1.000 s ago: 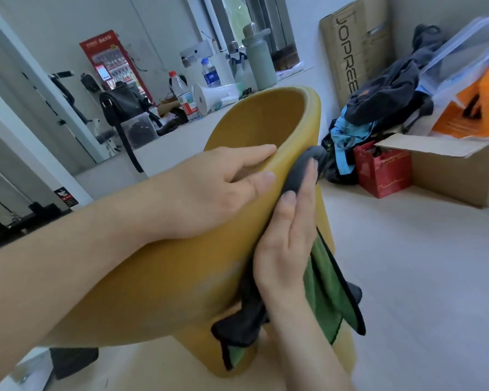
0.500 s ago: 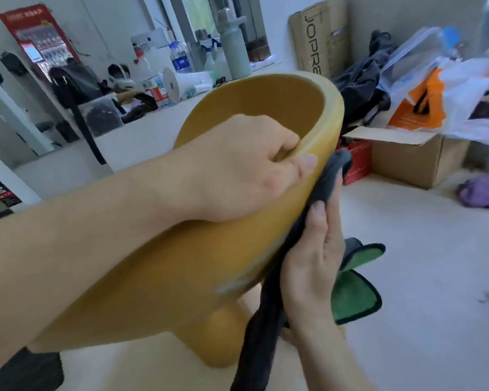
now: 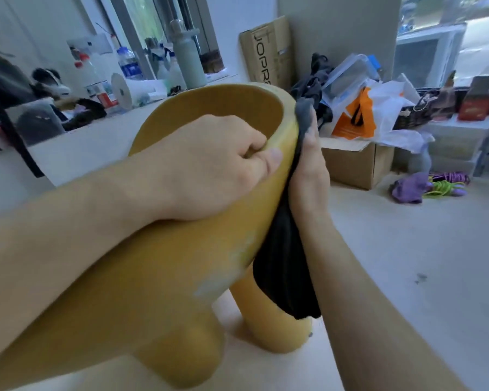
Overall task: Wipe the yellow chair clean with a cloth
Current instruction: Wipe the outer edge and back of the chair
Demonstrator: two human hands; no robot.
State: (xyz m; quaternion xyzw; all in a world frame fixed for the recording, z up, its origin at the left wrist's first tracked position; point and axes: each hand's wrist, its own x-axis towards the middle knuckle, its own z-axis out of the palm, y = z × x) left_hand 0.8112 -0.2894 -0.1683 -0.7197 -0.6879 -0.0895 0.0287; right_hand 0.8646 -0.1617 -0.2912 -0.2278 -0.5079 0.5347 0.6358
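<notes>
Our left hand (image 3: 209,167) is clenched over the curved rim of the moulded yellow plastic chair (image 3: 158,277), likely bracing it against the wiping pressure. Our right hand (image 3: 308,167) lies flat, pressing the dark grey cloth (image 3: 283,263) onto the outer backrest; its slack hangs. The chair stands on the pale floor (image 3: 407,263), cardboard box (image 3: 353,162) behind.

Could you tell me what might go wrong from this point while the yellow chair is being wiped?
The cloth hangs loose below the right hand, which presses it flat against the yellow chair rather than gripping it, so it might slip off. Only the left hand on the rim steadies the chair, so a hard push could shift it. Pale smears on the outer wall may be missed.
</notes>
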